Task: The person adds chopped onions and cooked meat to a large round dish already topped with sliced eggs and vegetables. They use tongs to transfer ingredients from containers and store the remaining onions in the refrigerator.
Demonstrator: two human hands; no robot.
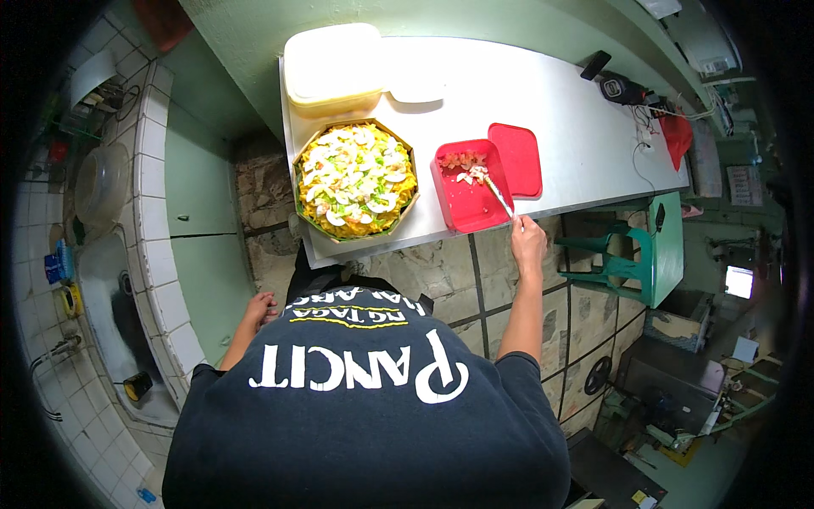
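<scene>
My right hand (pixel 527 239) grips the end of a spoon (pixel 498 195) with a pale patterned handle. The spoon slants into a red rectangular plastic container (pixel 451 208), its head among small whitish pieces (pixel 471 174). Reddish chopped bits (pixel 462 159) lie along the container's far side. To the left of it stands an octagonal tray (pixel 298 197) full of yellow-orange noodles (pixel 363 224), topped with sliced egg and chopped greens. Down by my left side, below the table edge, hangs my left hand (pixel 261 308), its fingers loosely bent and slightly apart, with nothing visible in them.
A red lid (pixel 519 161) lies beside the container on the white table (pixel 560 93). Behind the tray sits a pale yellow lidded box (pixel 335 72). Farther right are a black device (pixel 621 87) with cables and a green plastic chair (pixel 627 263). A sink (pixel 106 280) is at the left.
</scene>
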